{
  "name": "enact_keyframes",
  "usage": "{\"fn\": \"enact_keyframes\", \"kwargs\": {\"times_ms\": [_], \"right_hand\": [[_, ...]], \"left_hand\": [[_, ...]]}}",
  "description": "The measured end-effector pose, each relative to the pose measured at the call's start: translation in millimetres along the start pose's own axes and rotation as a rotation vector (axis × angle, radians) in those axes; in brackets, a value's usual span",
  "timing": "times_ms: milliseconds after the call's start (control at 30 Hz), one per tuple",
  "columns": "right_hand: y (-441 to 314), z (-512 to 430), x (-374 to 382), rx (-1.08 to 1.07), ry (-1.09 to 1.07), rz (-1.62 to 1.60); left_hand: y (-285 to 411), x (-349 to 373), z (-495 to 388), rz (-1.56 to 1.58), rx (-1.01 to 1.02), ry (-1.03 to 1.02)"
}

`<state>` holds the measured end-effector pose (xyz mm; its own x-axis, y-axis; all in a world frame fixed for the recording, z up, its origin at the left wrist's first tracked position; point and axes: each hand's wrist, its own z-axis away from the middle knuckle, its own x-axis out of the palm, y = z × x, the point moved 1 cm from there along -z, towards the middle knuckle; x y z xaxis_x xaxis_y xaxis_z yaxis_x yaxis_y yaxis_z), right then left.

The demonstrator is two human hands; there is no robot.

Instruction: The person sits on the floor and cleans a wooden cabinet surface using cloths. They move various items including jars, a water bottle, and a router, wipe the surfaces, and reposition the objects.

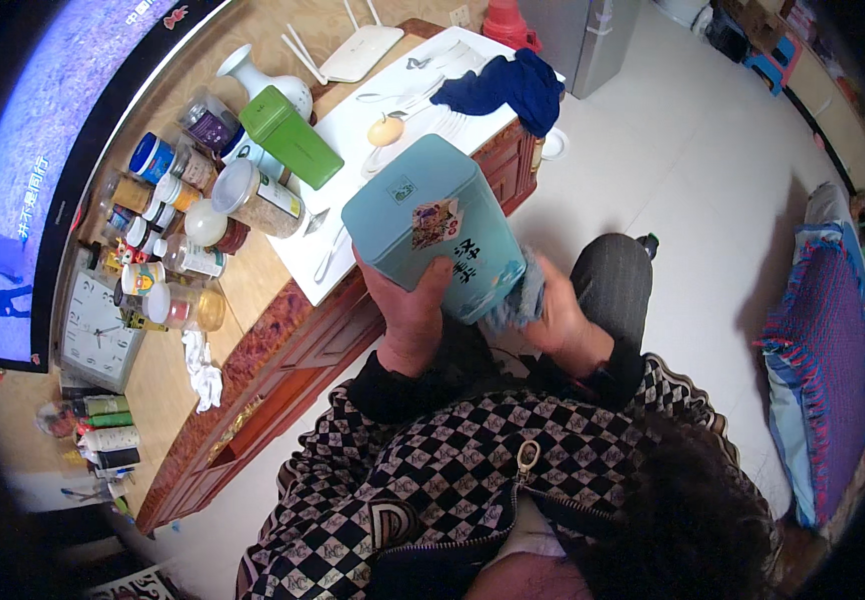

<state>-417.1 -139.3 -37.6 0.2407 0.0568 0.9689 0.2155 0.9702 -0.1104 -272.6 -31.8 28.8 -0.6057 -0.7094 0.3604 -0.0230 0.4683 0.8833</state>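
A light blue lidded tin (417, 195) with printed writing and a small picture is tilted in front of me, off the cabinet's front edge. My left hand (411, 307) grips its near side, thumb on the front face. A fuzzy blue-grey cloth (516, 300) is in my right hand (569, 319), pressed against the tin's lower right end. A green tin (290, 135) stands beside a clear plastic jar with a white lid (267, 199) on the cabinet. A dark blue cloth (507, 90) lies bunched on the white patterned mat (335, 187).
Several jars, a white vase (275, 82), a router (361, 54) and a square clock (101, 330) stand along the wooden cabinet (252, 277). A crumpled white tissue (201, 371) lies near its edge. A television (57, 172) is behind. A cloth-covered seat (822, 367) is at right.
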Motion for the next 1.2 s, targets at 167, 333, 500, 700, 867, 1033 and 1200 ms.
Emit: {"fn": "enact_keyframes", "kwargs": {"times_ms": [167, 333, 500, 700, 867, 1033, 1200], "right_hand": [[-25, 30, 11, 0.087, 0.014, 0.74], [-74, 55, 55, -0.189, 0.048, 1.212], [-36, 45, 52, -0.007, -0.32, 1.502], [12, 14, 13, 0.022, -0.254, 1.46], [31, 8, 20, 0.058, -0.282, 1.668], [40, 4, 42, -0.01, -0.426, 1.751], [48, 2, 45, -0.047, -0.455, 1.716]], "left_hand": [[12, -26, -14, -0.327, 0.074, -0.066], [18, -56, 7, -0.533, -0.126, -0.313], [7, -53, 44, -0.359, -0.187, -0.423], [40, -70, 33, -0.395, -0.41, -0.551], [98, -79, 11, -0.761, -0.197, -0.72], [123, -57, 13, -1.159, -0.156, -0.893], [134, -56, 7, -1.133, -0.271, -0.912]]}}
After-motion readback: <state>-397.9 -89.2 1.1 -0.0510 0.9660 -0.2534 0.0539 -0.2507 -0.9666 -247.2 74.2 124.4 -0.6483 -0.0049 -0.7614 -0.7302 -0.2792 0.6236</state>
